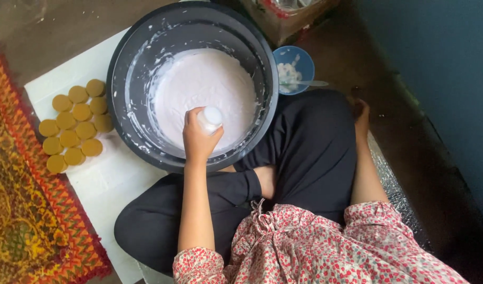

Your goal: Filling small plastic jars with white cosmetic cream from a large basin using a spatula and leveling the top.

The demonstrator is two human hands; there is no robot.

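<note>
One small white bottle (210,119) sits in the grip of the left hand (198,138), whose fingers wrap round its lower body while its rounded, smooth white top points up. Hand and bottle hover over the near part of one large dark round basin (120,68), just above the pale pinkish-white cream (204,92) that fills its bottom. The cream looks thick and glossy, with smears and streaks dried up the basin's inner wall.

To the left of the basin, thirteen flat round mustard-yellow caps (75,126) lie clustered in loose rows on a white sheet (107,184) spread over the floor. Beyond the sheet runs one woven rug (20,221) in orange, red and yellow, with a fringed edge.

Behind the basin's right rim stands one small blue bowl (304,60) holding white lumps, with a pale spoon (309,83) resting across it.

The right hand (361,113) rests down by the knee on the dark floor, fingers loosely bent and holding nothing. The person sits cross-legged in black trousers and a floral red-and-white top.
</note>
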